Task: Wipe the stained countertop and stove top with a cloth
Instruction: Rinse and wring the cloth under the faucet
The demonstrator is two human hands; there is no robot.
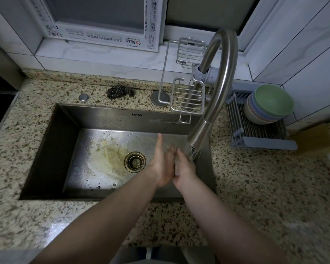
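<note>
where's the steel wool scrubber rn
The steel wool scrubber lies on the countertop behind the sink, between a round metal cap and the wire rack.

Two hands meet at the frame's centre, the left hand (pixel 163 166) and the right hand (pixel 184 168). One sink (pixel 51 149), one drain (pixel 135 162), one faucet (pixel 220 79). Two wire baskets (pixel 191 52) on one rack. One scourer (pixel 119 91), upper middle. One bowl stack (pixel 269 105) at right (about four bowls, edges hard to separate).
</note>
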